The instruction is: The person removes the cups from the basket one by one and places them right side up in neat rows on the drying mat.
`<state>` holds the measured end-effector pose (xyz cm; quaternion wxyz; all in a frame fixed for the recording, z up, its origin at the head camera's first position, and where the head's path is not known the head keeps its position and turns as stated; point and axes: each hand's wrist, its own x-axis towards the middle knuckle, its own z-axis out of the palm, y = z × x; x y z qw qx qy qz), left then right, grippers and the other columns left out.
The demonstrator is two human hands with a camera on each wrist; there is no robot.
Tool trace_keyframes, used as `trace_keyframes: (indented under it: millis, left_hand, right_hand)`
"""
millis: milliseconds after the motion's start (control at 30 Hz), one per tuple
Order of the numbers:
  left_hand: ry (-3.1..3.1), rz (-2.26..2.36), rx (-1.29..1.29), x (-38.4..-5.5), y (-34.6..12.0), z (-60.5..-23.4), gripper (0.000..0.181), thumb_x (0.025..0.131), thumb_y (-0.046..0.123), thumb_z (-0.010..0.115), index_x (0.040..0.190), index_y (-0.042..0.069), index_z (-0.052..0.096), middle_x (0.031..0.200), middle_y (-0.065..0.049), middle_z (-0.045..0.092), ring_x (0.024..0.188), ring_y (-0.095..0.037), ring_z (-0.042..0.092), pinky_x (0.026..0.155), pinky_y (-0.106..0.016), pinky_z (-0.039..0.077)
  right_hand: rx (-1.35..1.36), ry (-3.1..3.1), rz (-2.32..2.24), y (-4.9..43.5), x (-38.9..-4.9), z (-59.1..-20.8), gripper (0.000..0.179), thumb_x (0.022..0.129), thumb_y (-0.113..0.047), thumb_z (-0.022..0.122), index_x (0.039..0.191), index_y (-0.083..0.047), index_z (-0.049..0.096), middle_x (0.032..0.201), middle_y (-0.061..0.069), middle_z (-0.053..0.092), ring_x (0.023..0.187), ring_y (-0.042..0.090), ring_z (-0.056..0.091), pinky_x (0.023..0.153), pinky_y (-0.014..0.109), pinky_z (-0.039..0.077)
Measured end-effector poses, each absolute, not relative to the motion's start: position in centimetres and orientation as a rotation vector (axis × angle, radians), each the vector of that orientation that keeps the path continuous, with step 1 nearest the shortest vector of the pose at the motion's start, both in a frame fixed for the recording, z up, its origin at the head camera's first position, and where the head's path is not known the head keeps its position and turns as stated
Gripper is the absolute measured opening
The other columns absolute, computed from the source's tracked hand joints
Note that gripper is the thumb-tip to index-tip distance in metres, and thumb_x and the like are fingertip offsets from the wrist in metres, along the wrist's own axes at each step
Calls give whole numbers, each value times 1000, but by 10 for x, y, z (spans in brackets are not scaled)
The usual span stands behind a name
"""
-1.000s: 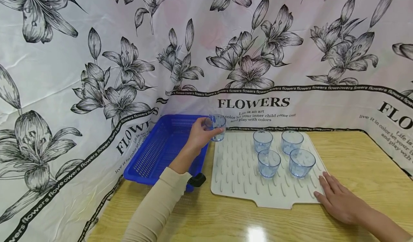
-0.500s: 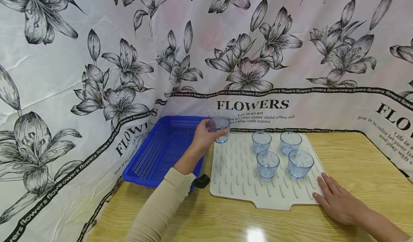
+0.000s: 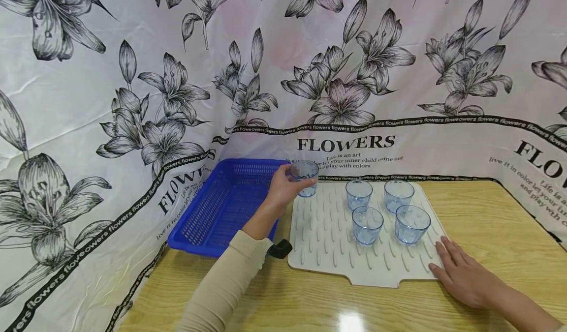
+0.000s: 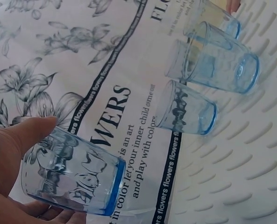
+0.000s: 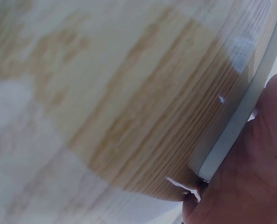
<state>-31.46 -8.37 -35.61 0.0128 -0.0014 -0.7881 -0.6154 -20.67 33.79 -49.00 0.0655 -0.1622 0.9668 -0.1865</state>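
Note:
My left hand (image 3: 278, 189) holds a clear blue-tinted drinking glass (image 3: 305, 168) upright over the back left corner of the white drying mat (image 3: 319, 233). In the left wrist view, thumb and fingers lie on opposite sides of this glass (image 4: 80, 170), which has a thicker blue base. Several matching glasses stand upright on the mat's right half, among them a back left one (image 3: 359, 196) and a front right one (image 3: 413, 225). With fingers extended, my right hand (image 3: 467, 278) rests at the mat's front right corner; the right wrist view shows it against the mat's edge (image 5: 229, 133).
A blue perforated plastic basket (image 3: 235, 209) sits left of the mat, behind my left forearm. The wood-grain table (image 3: 310, 307) carries everything. A white cloth printed with flowers (image 3: 341, 101) hangs along the back and left side.
My left hand has carried the glass rightward from the basket's right edge to over the mat's back left corner, slowing lately. My right hand and the standing glasses stay put.

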Motion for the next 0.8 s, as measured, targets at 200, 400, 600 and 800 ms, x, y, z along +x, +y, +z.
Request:
trace_keyframes:
  millis: [200, 400, 600, 800]
  left_hand:
    - [-2464, -1898, 16, -312, -79, -357, 82, 84, 30, 87, 148, 5, 42, 136, -12, 51, 121, -28, 52, 102, -48, 48]
    - [-2432, -1919, 3, -312, -75, -360, 79, 85, 27, 86, 146, 5, 42, 130, -9, 53, 111, -24, 51, 96, -46, 47]
    - [-2449, -1883, 57, -316, -71, -363, 84, 84, 28, 87, 150, 6, 40, 138, -11, 51, 123, -27, 51, 100, -46, 48]
    - [-2459, -1850, 86, -315, -65, -368, 80, 84, 30, 87, 147, 8, 44, 137, -11, 51, 123, -27, 50, 98, -44, 50]
  right_hand:
    - [-479, 2929, -539, 337, -206, -489, 74, 111, -39, 40, 149, 23, 24, 156, 46, 14, 143, 64, 12, 115, 74, 9]
    - [-470, 2923, -528, 336, -205, -489, 75, 111, -40, 40, 150, 22, 24, 157, 45, 15, 144, 64, 12, 112, 75, 15]
    - [-478, 2929, -550, 336, -203, -491, 74, 111, -38, 39, 150, 23, 23, 157, 45, 14, 144, 63, 10, 118, 69, 1]
    - [-492, 2929, -562, 337, -202, -495, 73, 111, -37, 40, 149, 23, 24, 157, 45, 13, 144, 64, 10, 120, 63, -7]
